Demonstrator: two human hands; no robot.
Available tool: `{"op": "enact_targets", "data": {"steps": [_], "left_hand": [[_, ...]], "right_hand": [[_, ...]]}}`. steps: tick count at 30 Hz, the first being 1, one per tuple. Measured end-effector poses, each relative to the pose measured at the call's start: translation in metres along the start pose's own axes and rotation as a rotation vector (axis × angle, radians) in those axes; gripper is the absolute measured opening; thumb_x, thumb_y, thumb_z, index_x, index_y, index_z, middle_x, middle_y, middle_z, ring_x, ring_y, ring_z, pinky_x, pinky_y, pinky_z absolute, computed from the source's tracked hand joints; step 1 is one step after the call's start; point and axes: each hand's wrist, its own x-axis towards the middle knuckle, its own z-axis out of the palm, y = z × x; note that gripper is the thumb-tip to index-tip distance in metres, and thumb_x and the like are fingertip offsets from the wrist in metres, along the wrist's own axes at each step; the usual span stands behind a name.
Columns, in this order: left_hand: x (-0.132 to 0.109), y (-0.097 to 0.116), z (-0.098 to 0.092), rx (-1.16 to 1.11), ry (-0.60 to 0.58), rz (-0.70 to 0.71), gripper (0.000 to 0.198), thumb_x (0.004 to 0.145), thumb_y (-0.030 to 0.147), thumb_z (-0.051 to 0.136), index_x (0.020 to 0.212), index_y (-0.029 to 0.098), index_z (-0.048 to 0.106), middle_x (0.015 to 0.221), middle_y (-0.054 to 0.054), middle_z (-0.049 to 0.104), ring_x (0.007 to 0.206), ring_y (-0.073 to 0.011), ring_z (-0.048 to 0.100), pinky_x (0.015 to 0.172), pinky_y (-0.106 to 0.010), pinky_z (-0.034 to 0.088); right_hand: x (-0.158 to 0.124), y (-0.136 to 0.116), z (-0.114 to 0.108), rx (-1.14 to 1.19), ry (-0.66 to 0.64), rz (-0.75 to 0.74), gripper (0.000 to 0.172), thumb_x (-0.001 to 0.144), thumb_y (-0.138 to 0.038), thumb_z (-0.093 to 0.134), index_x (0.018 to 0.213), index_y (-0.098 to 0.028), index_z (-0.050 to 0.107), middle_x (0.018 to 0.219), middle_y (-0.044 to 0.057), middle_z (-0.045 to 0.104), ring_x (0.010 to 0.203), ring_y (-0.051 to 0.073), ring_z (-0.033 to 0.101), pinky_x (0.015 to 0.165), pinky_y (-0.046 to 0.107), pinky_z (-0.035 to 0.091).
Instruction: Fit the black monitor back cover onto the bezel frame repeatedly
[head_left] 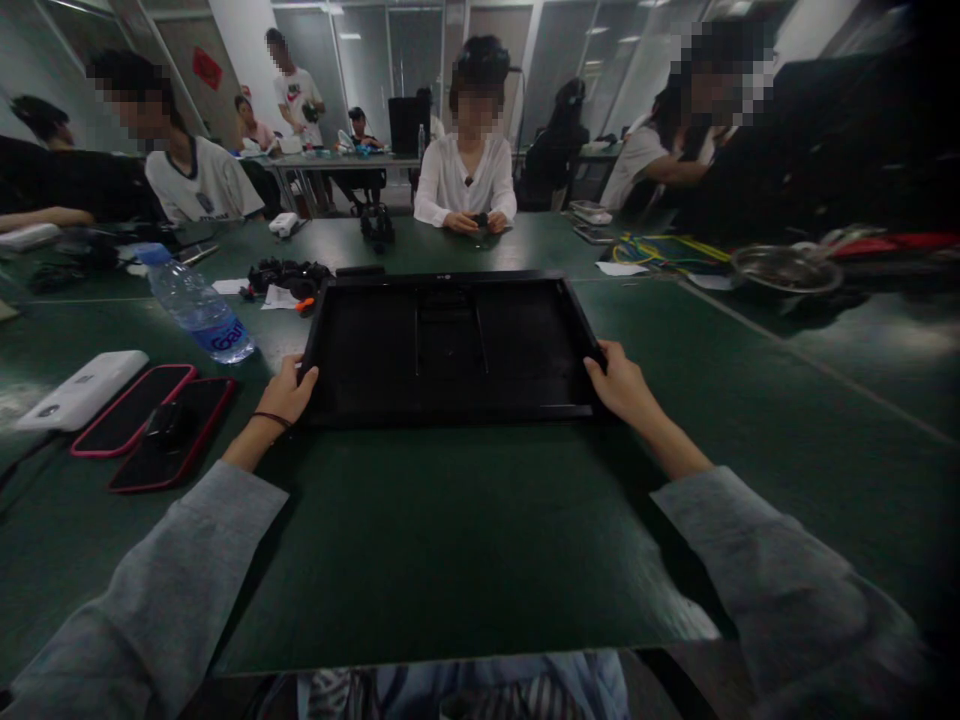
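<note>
A large black rectangular panel [450,345], like the back shell of a monitor with raised edges, lies flat on the dark green table [420,540] in front of me. My left hand [285,392] grips its near left corner, fingers curled over the rim. My right hand [621,382] grips the near right corner the same way. Both arms wear grey sleeves; a dark band circles my left wrist.
Left of the panel lie a water bottle [196,305], a white power bank [84,388] and two red-edged phones [154,422]. Small black parts and papers [289,280] sit behind. A metal bowl [786,268] and coloured cables [664,250] are at right. Several people sit around the tables.
</note>
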Motion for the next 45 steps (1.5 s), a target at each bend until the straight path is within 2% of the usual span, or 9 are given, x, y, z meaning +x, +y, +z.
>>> {"op": "enact_targets", "data": {"steps": [6, 21, 29, 31, 36, 45], "left_hand": [[-0.003, 0.005, 0.000, 0.035, -0.006, -0.014, 0.058, 0.094, 0.046, 0.047, 0.142, 0.014, 0.048, 0.123, -0.019, 0.072, 0.118, -0.0339, 0.069, 0.104, -0.049, 0.051], [-0.005, 0.011, -0.004, 0.060, -0.028, -0.037, 0.057, 0.095, 0.045, 0.049, 0.142, 0.015, 0.047, 0.128, -0.021, 0.071, 0.119, -0.0355, 0.069, 0.104, -0.050, 0.051], [-0.005, 0.009, -0.003, 0.055, -0.024, -0.032, 0.058, 0.096, 0.046, 0.049, 0.143, 0.014, 0.047, 0.131, -0.022, 0.070, 0.122, -0.0350, 0.067, 0.106, -0.050, 0.050], [-0.005, 0.010, -0.003, 0.066, -0.028, -0.037, 0.059, 0.096, 0.046, 0.048, 0.144, 0.013, 0.046, 0.131, -0.023, 0.069, 0.123, -0.0345, 0.067, 0.106, -0.050, 0.050], [-0.005, 0.013, -0.004, 0.094, -0.048, -0.049, 0.060, 0.097, 0.046, 0.046, 0.146, 0.011, 0.044, 0.132, -0.024, 0.069, 0.125, -0.0352, 0.066, 0.106, -0.049, 0.050], [-0.006, 0.014, -0.004, 0.090, -0.052, -0.036, 0.060, 0.097, 0.045, 0.045, 0.146, 0.010, 0.044, 0.132, -0.023, 0.069, 0.124, -0.0348, 0.067, 0.106, -0.049, 0.050]], "right_hand": [[0.001, 0.001, 0.001, 0.018, 0.019, 0.000, 0.048, 0.088, -0.041, 0.054, 0.129, -0.016, 0.058, 0.105, 0.018, 0.074, 0.104, 0.038, 0.071, 0.094, 0.054, 0.055], [0.001, -0.005, -0.003, 0.001, -0.046, 0.028, 0.051, 0.089, -0.035, 0.051, 0.133, -0.011, 0.052, 0.115, 0.024, 0.071, 0.110, 0.041, 0.069, 0.098, 0.056, 0.052], [0.003, 0.002, 0.002, -0.005, -0.006, 0.002, 0.049, 0.089, -0.038, 0.052, 0.132, -0.013, 0.055, 0.109, 0.021, 0.073, 0.104, 0.038, 0.071, 0.093, 0.052, 0.056], [0.003, 0.003, 0.002, -0.013, -0.001, -0.021, 0.051, 0.090, -0.037, 0.050, 0.134, -0.012, 0.054, 0.112, 0.022, 0.073, 0.107, 0.038, 0.070, 0.095, 0.052, 0.055], [0.002, 0.001, 0.001, 0.001, -0.014, -0.087, 0.062, 0.091, -0.036, 0.048, 0.148, -0.011, 0.045, 0.140, 0.023, 0.062, 0.123, 0.038, 0.064, 0.107, 0.056, 0.050], [0.001, -0.003, -0.005, -0.014, 0.000, -0.115, 0.060, 0.092, -0.032, 0.046, 0.148, -0.010, 0.046, 0.135, 0.023, 0.065, 0.119, 0.039, 0.066, 0.105, 0.058, 0.051]]}}
